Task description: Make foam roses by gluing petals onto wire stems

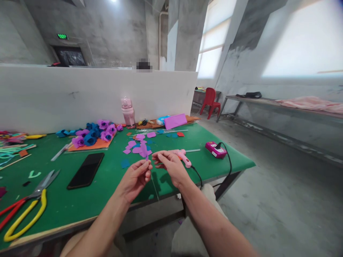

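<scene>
My left hand (137, 179) pinches a purple paper petal (144, 150) upright between thumb and fingertips. Just to its right, my right hand (171, 166) is half curled with its fingers a little apart, and I see nothing in it. A thin pale line runs down below the hands; I cannot tell what it is. Beyond them lie loose purple petals (130, 144) and a few blue and red paper pieces (125, 164). A pink hot glue gun (184, 159) lies behind my right hand, partly covered by it.
Finished-looking paper flowers (92, 137) sit at the back left. A black phone (85, 170) and large scissors (40, 194) lie to the left. A pink bottle (128, 112) stands by the white partition (80, 96). A magenta power socket (215, 150) with a black cord is near the right edge.
</scene>
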The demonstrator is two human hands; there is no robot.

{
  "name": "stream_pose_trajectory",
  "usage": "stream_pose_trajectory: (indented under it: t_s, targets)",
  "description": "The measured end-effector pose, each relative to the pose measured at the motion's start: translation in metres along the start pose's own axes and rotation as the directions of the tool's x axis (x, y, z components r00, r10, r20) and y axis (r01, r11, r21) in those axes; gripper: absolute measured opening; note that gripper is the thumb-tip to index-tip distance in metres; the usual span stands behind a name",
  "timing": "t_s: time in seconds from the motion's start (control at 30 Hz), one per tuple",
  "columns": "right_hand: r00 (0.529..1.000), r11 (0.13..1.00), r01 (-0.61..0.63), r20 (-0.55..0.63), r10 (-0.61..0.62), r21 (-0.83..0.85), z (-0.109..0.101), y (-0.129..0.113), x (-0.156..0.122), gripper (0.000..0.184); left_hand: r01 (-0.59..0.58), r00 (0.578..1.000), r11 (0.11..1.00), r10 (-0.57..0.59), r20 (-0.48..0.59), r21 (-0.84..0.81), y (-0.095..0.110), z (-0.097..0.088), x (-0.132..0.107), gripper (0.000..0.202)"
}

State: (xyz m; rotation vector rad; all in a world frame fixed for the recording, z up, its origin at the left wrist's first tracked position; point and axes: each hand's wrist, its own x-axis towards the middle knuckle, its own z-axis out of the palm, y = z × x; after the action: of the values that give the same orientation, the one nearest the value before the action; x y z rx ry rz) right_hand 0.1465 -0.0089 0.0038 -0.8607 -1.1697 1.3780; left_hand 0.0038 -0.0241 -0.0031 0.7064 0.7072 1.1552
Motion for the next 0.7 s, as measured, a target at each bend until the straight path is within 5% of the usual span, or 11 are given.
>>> stream_pose_trajectory:
  t_s: [0.17,0.23,0.3,0.4,0.7]
  targets:
    - [0.98,0.956,0.07,-0.162,-0.12,-0.285,-0.043,-0.012,0.014,0.025,0.063,0.994,0.998,-0.064,-0.092,-0.021,0.004,-0.002,-0.001,0.01]
    - [0.954,0.798,0.033,-0.219,-0.204,-0.601,-0.068,-0.017,0.018,0.023,0.076,0.99,0.997,-0.078,-0.119,-0.018,0.005,-0.004,-0.002,0.009]
    - [0.943,0.535,-0.093,-0.247,-0.224,-0.839,-0.092,-0.018,0.02,0.024,0.089,0.987,0.996,-0.089,-0.13,-0.01,0.006,-0.005,-0.004,0.01]
    - [0.955,0.333,-0.206,-0.264,-0.138,-0.92,-0.116,-0.012,0.019,0.025,0.101,0.988,0.995,-0.1,-0.115,0.003,0.006,-0.007,-0.006,0.01]
    - [0.962,0.342,-0.268,-0.266,0.054,-0.901,-0.121,0.007,0.028,0.015,0.108,0.989,0.994,-0.106,-0.102,0.009,0.001,-0.007,-0.002,0.013]
